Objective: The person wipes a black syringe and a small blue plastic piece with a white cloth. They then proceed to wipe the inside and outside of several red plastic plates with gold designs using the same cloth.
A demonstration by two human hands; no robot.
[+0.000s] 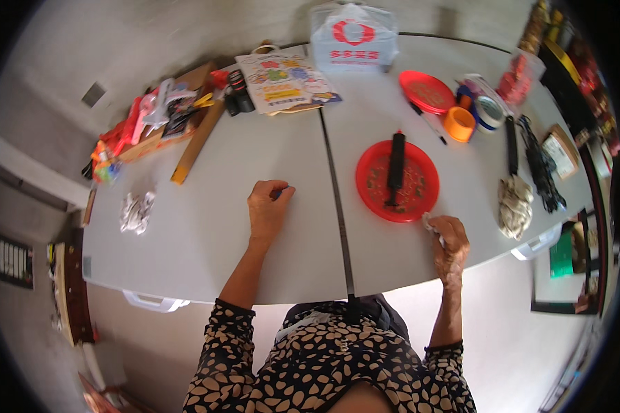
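Across the bench [207,261], starting at your far left, a white bundle [136,212] is lying crumpled, and a cardboard strip [197,143] is slanting away just to its right. Moving along, your left hand [269,206] is curling its fingers inward, thumb and forefinger apparently pinching a small blue thing [278,194]; most of it is hiding in your grip, so I'm not managing to name it. Next, a dark seam [334,179] is running between the two halves of the surface. Just past that, a red plate [365,204] is sitting flat, with a black tool [396,165] lying lengthwise on it, one end poking over the far rim. And now your right hand [451,241]: fingers bunching together, pinching a white crumpled piece [428,221] just beside the plate's near-right rim; whether it's touching that rim, I'm not able to tell. Farther right, a beige mop head [515,206] is resting near a black cord [543,168].

As for the step, you're seemingly handling small pieces, one per hand, while the tool is lying ungrasped. Any next move is calling for a light, secure pinch on both sides, and for your right fingers to be clearing the plate without nudging it.
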